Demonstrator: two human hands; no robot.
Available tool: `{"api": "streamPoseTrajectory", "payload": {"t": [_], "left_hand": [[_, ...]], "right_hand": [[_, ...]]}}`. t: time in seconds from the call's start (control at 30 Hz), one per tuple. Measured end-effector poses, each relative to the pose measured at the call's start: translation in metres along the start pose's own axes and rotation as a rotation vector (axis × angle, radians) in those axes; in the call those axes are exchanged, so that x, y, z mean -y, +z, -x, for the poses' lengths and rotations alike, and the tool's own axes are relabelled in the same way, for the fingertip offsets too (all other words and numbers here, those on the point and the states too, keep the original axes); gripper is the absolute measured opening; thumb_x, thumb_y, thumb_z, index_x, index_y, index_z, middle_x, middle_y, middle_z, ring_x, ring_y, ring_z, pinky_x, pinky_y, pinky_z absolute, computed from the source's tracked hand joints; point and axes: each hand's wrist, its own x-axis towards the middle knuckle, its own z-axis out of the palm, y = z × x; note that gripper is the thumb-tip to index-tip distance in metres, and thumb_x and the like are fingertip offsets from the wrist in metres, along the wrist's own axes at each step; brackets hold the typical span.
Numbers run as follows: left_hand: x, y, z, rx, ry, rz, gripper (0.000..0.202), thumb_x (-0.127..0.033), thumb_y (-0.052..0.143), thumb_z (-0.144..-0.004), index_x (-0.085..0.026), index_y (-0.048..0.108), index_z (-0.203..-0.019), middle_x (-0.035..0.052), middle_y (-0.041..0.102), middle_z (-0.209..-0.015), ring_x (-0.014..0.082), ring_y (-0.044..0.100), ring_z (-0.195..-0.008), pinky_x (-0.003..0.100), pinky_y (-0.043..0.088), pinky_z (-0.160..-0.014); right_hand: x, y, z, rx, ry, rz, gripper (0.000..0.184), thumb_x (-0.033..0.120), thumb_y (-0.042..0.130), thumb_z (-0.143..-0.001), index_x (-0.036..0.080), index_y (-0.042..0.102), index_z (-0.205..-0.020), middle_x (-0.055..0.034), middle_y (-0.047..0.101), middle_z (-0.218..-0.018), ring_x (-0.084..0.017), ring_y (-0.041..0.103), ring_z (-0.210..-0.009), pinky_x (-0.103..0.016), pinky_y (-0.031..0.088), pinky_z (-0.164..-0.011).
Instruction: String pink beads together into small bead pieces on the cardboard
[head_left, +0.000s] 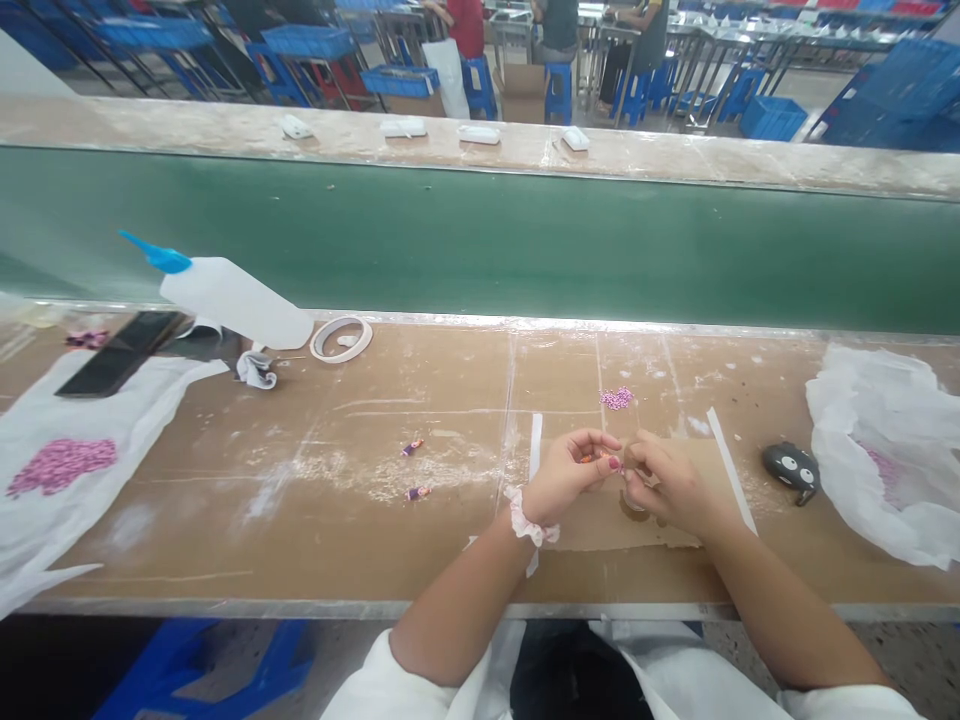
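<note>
Brown cardboard sheet [600, 520] lies flat on the workbench [337, 500] at the near edge, under both hands. Left hand [566, 478], a white scrunchie [529, 520] on its wrist, has fingers curled in, thumb and fingertips pinched on a tiny orange-pink piece [598, 457]. Right hand [664, 483] touches the left, fingers bent inward and closed; what it grips, if anything, is hidden by the knuckles. The little piece sits between the two hands, just above the cardboard.

White strips mark the cardboard's sides: one [535, 445] left of the hands, one [731, 470] slanting on the right. Small heap of pink bits [616, 398] on the bench just beyond the hands. Two stray pink pieces [414, 468] further left, among white dust.

Right side: dark rounded object with two eye-like marks [791, 468], then a crumpled white bag [885, 450] with pink showing inside. Left side: white plastic sheet [90, 450] carrying a mound of pink bits [61, 465]; a black flat bar [120, 352] across its far corner.

Further back: white squeeze bottle with blue nozzle [225, 295] lying tilted, a white tape ring [341, 338] beside it. Beyond, a green conveyor belt [525, 245], then a pale ledge with small white cases [442, 130]. Far off: blue crates, stools, other people seated.
</note>
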Motion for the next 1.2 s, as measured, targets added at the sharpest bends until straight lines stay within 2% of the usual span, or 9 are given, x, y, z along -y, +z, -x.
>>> {"api": "streamPoseTrajectory", "payload": {"t": [0.2,0.37,0.57,0.73,1.2], "left_hand": [[-0.004,-0.002,-0.001,0.02,-0.023,-0.047,0.039,-0.039,0.08,-0.064,-0.013,0.063,-0.088,-0.0044,0.049,-0.061,0.0015,0.03,-0.045,0.021,0.021,-0.045],[-0.003,-0.003,-0.002,0.052,-0.05,0.029,0.039,-0.038,0.081,-0.064,-0.013,0.062,-0.087,-0.0063,0.046,-0.058,0.0004,0.027,-0.042,0.021,0.016,-0.044],[0.001,0.001,-0.003,0.053,-0.026,0.278,0.033,-0.031,0.081,-0.065,-0.014,0.06,-0.084,-0.0034,0.051,-0.062,-0.0008,0.026,-0.042,0.019,0.013,-0.042],[-0.001,0.002,-0.001,0.044,-0.041,0.402,0.032,-0.027,0.083,-0.064,-0.014,0.061,-0.083,-0.0027,0.05,-0.062,0.0003,0.026,-0.045,0.016,0.012,-0.041],[-0.008,0.006,0.007,0.045,-0.066,0.626,0.028,-0.02,0.082,-0.064,-0.013,0.06,-0.077,-0.0032,0.044,-0.066,0.002,0.024,-0.048,0.011,0.015,-0.037]], "right_hand": [[-0.001,0.001,0.002,0.019,-0.01,-0.007,0.016,0.005,0.044,-0.079,0.021,0.045,-0.081,0.0027,0.04,-0.068,-0.011,0.039,-0.059,-0.022,0.032,-0.051],[0.003,-0.001,-0.002,-0.006,0.005,-0.024,0.014,0.007,0.045,-0.083,0.021,0.047,-0.082,0.0021,0.043,-0.068,-0.011,0.04,-0.059,-0.023,0.033,-0.052],[0.001,-0.002,-0.005,-0.179,0.108,-0.164,0.012,0.011,0.048,-0.085,0.022,0.045,-0.08,0.0013,0.045,-0.07,-0.013,0.045,-0.063,-0.026,0.039,-0.057],[-0.002,-0.001,-0.005,-0.306,0.142,-0.132,0.013,0.009,0.047,-0.084,0.022,0.049,-0.081,0.0007,0.05,-0.071,-0.013,0.049,-0.064,-0.027,0.04,-0.058],[-0.004,0.002,-0.005,-0.259,0.158,-0.069,0.015,0.009,0.046,-0.086,0.021,0.047,-0.078,0.0015,0.048,-0.07,-0.011,0.046,-0.062,-0.025,0.04,-0.058]]}}
